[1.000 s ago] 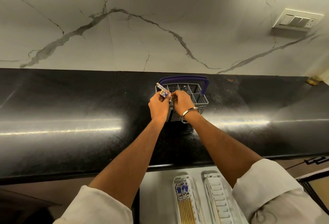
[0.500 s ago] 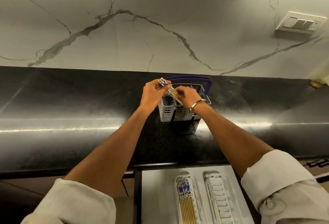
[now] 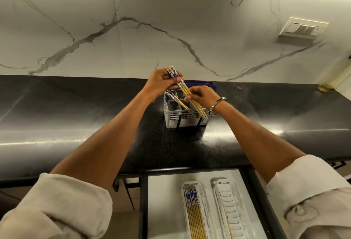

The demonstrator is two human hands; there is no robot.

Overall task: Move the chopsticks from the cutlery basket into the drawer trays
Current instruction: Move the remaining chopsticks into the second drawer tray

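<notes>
— Where are the chopsticks (image 3: 191, 100)?

— A bundle is held over the cutlery basket (image 3: 187, 118), slanting down toward the right hand (image 3: 202, 97), which pinches the plain wooden ends. The left hand (image 3: 161, 83) is clenched around the patterned tops.

— Any left inside?

— One pair (image 3: 175, 99) leans in the basket, just below the left hand. Nearer the person, under both forearms, the open drawer (image 3: 165, 200) holds two trays: the left tray (image 3: 204, 210) has chopsticks, and I cannot tell what the right tray (image 3: 245, 212) holds.

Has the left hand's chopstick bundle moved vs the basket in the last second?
Yes. The bundle in the left hand has risen out of the cutlery basket; its tips now sit near the rim, the right hand steadying it.
</notes>
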